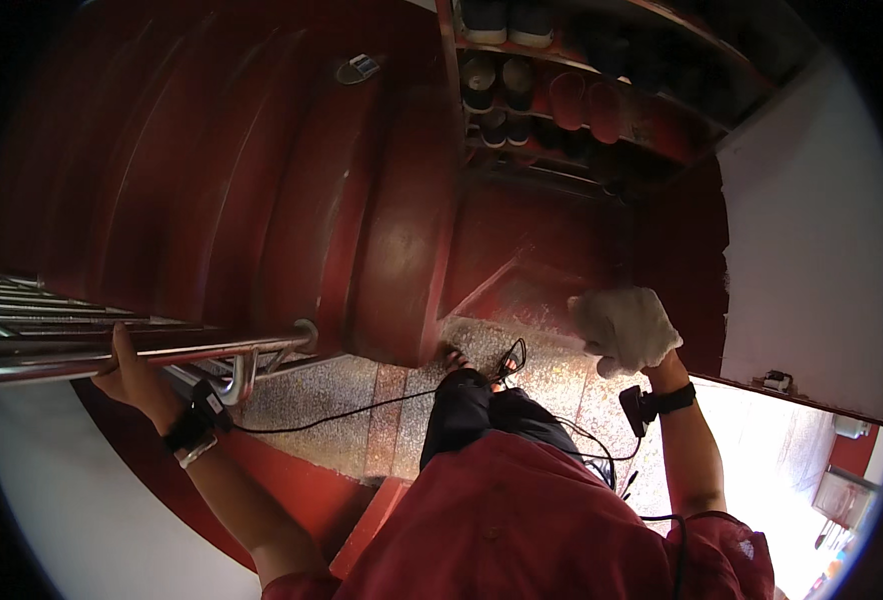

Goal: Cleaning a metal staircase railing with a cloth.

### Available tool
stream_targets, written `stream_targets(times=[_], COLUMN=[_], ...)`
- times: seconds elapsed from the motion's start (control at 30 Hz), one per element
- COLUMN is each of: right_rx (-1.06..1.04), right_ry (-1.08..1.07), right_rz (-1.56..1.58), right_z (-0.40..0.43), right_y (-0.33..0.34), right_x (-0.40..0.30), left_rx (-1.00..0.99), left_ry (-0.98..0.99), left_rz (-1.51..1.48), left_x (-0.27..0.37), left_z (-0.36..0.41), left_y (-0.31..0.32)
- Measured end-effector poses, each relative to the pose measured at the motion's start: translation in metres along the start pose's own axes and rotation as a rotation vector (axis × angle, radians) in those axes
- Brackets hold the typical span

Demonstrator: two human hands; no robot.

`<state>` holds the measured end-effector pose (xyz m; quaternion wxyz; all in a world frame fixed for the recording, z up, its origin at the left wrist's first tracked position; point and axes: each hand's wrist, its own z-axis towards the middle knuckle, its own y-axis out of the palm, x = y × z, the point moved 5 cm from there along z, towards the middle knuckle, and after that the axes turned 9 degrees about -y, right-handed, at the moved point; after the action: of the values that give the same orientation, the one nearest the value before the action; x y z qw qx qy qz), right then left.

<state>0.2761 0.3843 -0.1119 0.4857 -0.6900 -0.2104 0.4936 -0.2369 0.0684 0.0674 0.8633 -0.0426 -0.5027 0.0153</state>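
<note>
My left hand [130, 381] is on the polished metal handrail [216, 343] of the stair railing, its thumb over the tube and most of its fingers hidden behind it. In my right hand [665, 369] is a crumpled, off-white cloth [627, 324] that covers nearly all the fingers. The cloth hangs above the edge of the speckled floor, near the dark red lower part of the wall. Around each wrist is a black strap with a small device, the left one [209, 405] and the right one [638, 411], both wired to black cables.
Dark red steps [306, 202] rise to the left, and a small flat object [357, 69] lies on one of them. A rack [561, 56] with several pairs of shoes stands ahead. Black cable [336, 413] crosses before my legs. Bright daylight falls on the floor [749, 450] at right.
</note>
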Motion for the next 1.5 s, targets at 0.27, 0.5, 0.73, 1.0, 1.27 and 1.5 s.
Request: stream_targets(times=[0.27, 0.5, 0.73, 1.0, 1.27, 1.5], right_rx=[0.063, 0.032, 0.026, 0.088, 0.124, -0.091], right_ry=[0.021, 0.212, 0.354, 0.413, 0.458, 0.456], right_rz=[0.230, 0.514, 0.751, 0.764, 0.488, 0.152], right_z=[-0.014, -0.031, -0.040, -0.037, -0.051, -0.018], right_y=[0.038, 0.048, 0.071, 0.043, 0.027, 0.012], right_x=[0.034, 0.051, 0.064, 0.046, 0.056, 0.051], left_rx=[0.042, 0.093, 0.157, 0.119, 0.147, 0.117], left_ry=[0.020, 0.069, 0.037, 0.068, -0.047, -0.163], left_rz=[0.044, 0.113, 0.153, 0.084, 0.105, -0.049], left_x=[-0.005, -0.019, -0.029, -0.011, -0.025, 0.008], left_z=[0.003, 0.012, 0.017, 0.006, 0.010, -0.012], left_y=[-0.005, -0.021, -0.026, -0.018, -0.020, 0.003])
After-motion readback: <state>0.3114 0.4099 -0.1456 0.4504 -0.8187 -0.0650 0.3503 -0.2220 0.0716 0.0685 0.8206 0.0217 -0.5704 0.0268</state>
